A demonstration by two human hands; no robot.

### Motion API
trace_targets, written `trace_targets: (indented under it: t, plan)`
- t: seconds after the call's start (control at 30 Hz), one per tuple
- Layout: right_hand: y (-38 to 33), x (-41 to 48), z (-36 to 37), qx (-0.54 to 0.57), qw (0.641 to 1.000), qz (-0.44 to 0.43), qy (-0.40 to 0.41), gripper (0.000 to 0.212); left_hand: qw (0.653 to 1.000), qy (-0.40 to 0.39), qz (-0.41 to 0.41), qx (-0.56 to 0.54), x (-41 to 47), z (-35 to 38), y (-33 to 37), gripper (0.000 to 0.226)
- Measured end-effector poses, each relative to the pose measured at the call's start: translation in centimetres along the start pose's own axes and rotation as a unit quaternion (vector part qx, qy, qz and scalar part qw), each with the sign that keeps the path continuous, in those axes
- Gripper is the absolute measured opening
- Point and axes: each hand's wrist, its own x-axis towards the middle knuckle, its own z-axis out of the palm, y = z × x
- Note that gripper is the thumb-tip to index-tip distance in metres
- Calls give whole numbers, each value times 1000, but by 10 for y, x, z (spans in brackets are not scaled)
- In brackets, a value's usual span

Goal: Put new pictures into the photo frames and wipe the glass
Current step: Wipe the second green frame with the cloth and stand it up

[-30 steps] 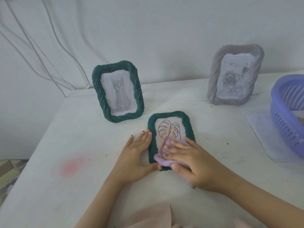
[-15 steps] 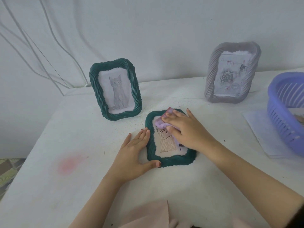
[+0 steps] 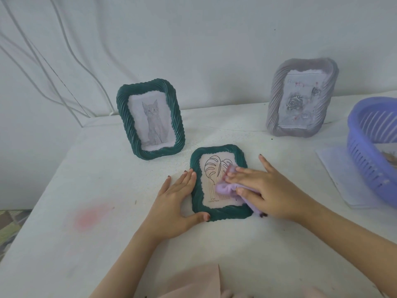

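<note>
A dark green frame [image 3: 217, 215] with a leaf drawing lies flat on the white table [image 3: 86, 179]. My left hand [image 3: 174, 201] rests flat against its left edge, thumb at the bottom corner, fingers straight. My right hand [image 3: 264, 188] presses a lilac cloth [image 3: 225, 187] onto the glass with straight fingers, covering the frame's right half. A second green frame [image 3: 150, 119] with a cat picture stands upright behind to the left. A grey-lilac frame [image 3: 300, 100] with a rose picture stands at the back right.
A purple plastic basket [image 3: 369, 151] sits at the right edge on a sheet of paper [image 3: 339, 168]. White cables [image 3: 64, 72] hang on the wall at the left. A pink stain [image 3: 90, 216] marks the table. Pink fabric [image 3: 193, 284] shows at the bottom.
My right hand moved the cloth from the frame's lower part up to its top, then back down to the middle right. My left hand stayed at the left edge.
</note>
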Motion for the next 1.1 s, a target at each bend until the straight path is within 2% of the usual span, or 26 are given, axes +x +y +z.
trace_targets:
  t: [0.13,0.2,0.27,0.37,0.43,0.63,0.73,0.83,0.97,1.0,1.07,1.1]
  plan:
    - [8,39,-3,-27,999,44,17,44,1000,3,2,-2,0,0,1,106]
    - [3,50,0,-18,999,46,19,42,1000,8,1,-3,0,0,1,107]
    - [-8,48,7,2,999,33,10,45,1000,8,2,2,-1,0,1,106]
    - [-28,26,20,33,999,-2,-5,64,1000,6,3,10,-1,-1,1,104]
    - [-34,7,27,40,999,-24,0,68,1000,9,2,15,0,0,0,105]
    - [-27,-30,30,28,998,-35,52,45,1000,9,-1,-9,1,0,-2,109]
    - [-29,-26,26,99,989,-12,106,38,1000,8,2,-30,2,-1,-2,107]
    - [-39,-17,20,206,966,19,157,30,994,42,12,-98,-2,-4,2,92]
    - [-57,-5,18,260,932,82,237,26,969,185,3,-166,-9,-11,18,54]
    - [-63,-1,18,271,926,91,247,25,957,200,-13,-210,-9,-14,27,41]
    - [-75,6,19,285,922,100,244,22,919,172,-65,-349,-6,-20,48,27]
    - [-81,9,20,296,921,98,231,24,890,145,-94,-423,-4,-21,56,28]
